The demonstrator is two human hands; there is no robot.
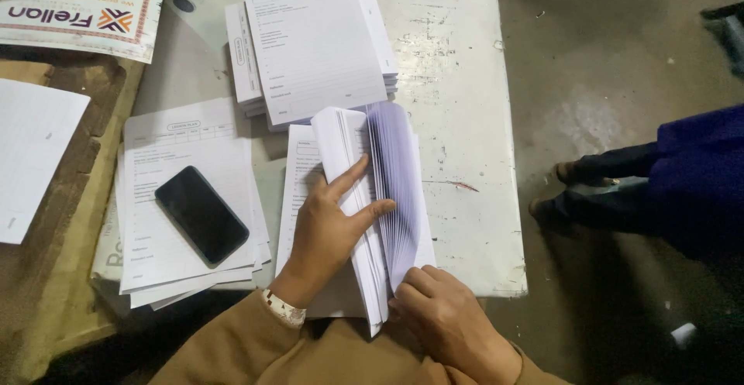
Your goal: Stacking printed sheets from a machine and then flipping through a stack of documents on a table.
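At the near edge of the white bench (465, 122), the right hand (449, 319) pinches the near corner of a thick pad of printed forms (380, 191), its fingers closed on the fanned sheets. Just left of it, the left hand (329, 226) lies flat on the pad, fingers spread open and pressing the turned leaves down. Further left a black phone (201, 214) rests on a loose paper pile (186, 160). Beyond, at the far side, sits another stack of forms (310, 40).
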